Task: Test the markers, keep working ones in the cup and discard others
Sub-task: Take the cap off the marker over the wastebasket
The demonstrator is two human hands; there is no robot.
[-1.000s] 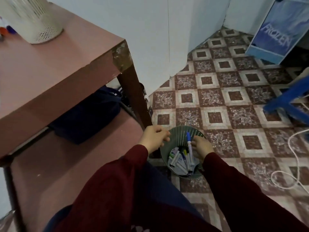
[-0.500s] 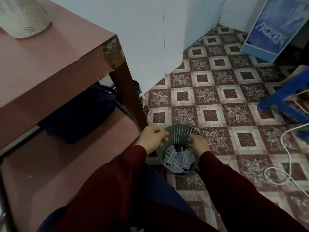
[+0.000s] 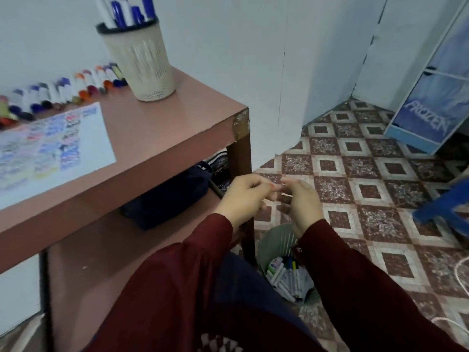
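Observation:
A cream mesh cup [image 3: 142,64] stands at the table's back right corner with several blue-capped markers [image 3: 127,11] in it. More markers [image 3: 66,90] lie in a row along the wall beside it. A white paper [image 3: 50,146] covered in colour scribbles lies on the table [image 3: 165,138]. On the floor by the table leg, a green bin [image 3: 274,240] holds several discarded markers [image 3: 286,275]. My left hand [image 3: 243,196] and my right hand [image 3: 299,201] hover close together above the bin. The left fingers are curled; the right ones hang relaxed. I see no marker in either.
A dark blue bag [image 3: 167,194] sits on the table's lower shelf. A blue "Frozen" cabinet [image 3: 431,97] stands at the far right, with a blue stool [image 3: 444,207] nearer. A white cable [image 3: 459,273] lies on the tiled floor at the right edge.
My right hand let a marker go into the bin. Both hands then rose from the rim and came together above it, and my view lifted up to the tabletop.

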